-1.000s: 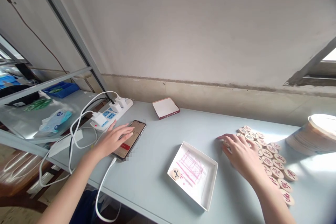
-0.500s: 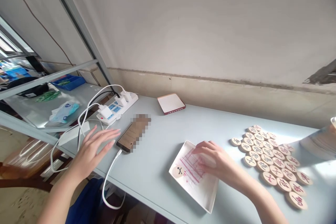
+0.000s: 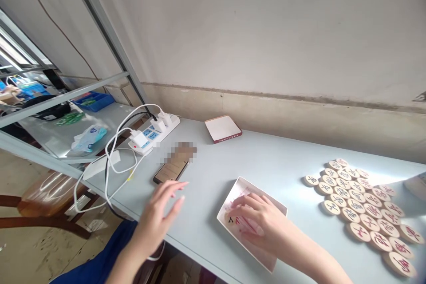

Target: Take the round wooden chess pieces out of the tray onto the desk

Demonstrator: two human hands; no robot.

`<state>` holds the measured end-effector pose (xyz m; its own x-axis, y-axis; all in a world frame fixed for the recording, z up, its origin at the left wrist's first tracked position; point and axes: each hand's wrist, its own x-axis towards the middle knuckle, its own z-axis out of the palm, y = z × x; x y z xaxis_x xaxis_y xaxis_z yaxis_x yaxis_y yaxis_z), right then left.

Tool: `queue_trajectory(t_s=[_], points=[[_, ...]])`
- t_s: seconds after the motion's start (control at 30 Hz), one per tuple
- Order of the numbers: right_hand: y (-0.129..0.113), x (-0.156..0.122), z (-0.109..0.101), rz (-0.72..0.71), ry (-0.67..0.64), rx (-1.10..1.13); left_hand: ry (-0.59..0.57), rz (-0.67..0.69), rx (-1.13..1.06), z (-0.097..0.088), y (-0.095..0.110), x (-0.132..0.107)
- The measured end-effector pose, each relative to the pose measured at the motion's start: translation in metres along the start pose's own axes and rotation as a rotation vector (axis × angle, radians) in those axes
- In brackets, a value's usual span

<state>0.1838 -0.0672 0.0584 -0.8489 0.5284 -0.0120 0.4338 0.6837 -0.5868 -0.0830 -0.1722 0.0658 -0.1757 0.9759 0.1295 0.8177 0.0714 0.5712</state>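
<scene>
My right hand (image 3: 258, 221) lies palm down inside a shallow white tray (image 3: 268, 199) with pink markings. Its fingertips rest beside a round wooden piece (image 3: 229, 221) with a black mark in the tray's near left corner. The palm hides anything beneath it. My left hand (image 3: 163, 214) hovers open over the table's front edge, just in front of a phone (image 3: 171, 171) on a white cable. Several round wooden game pieces (image 3: 361, 206) with red and dark characters lie in rows to the right of the tray.
The pale blue table (image 3: 262, 159) stands against a wall. A white power strip (image 3: 155, 135) with chargers and looped cables (image 3: 111, 171) sits at its left end. A flat red-edged box (image 3: 222, 128) lies at the back. A metal shelf (image 3: 63, 131) holds a wipes packet (image 3: 88, 137).
My right hand left the rows of pieces and moved left into the tray, then toward its near corner. My left hand drew back off the phone to the table's front edge.
</scene>
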Motion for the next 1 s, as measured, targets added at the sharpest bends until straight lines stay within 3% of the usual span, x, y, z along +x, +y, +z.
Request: queue_trajectory(t_s=[0.17,0.33,0.5,0.6,0.67,0.8,0.9,1.0], points=[[0.002,0.006,0.013,-0.012,0.043,-0.047,-0.206,0.143,-0.11,0.046,0.057,0.038],[0.001,0.007,0.015,-0.03,0.073,-0.022,-0.375,0.288,-0.171,0.077,0.085,0.099],[-0.003,0.004,0.005,-0.003,0.085,0.041,-0.603,0.291,-0.322,0.1,0.077,0.131],[0.013,0.0,-0.008,0.039,0.156,0.109,-0.619,0.294,-0.442,0.106,0.064,0.135],[0.033,-0.003,-0.017,0.113,0.289,0.09,-0.608,0.309,-0.482,0.107,0.059,0.135],[0.079,-0.014,-0.024,0.276,0.506,-0.242,-0.59,0.331,-0.492,0.109,0.058,0.134],[0.1,-0.023,-0.025,0.403,0.501,-0.516,-0.597,0.331,-0.483,0.109,0.059,0.134],[0.103,-0.031,-0.027,0.483,0.506,-0.676,-0.596,0.327,-0.483,0.109,0.059,0.135]])
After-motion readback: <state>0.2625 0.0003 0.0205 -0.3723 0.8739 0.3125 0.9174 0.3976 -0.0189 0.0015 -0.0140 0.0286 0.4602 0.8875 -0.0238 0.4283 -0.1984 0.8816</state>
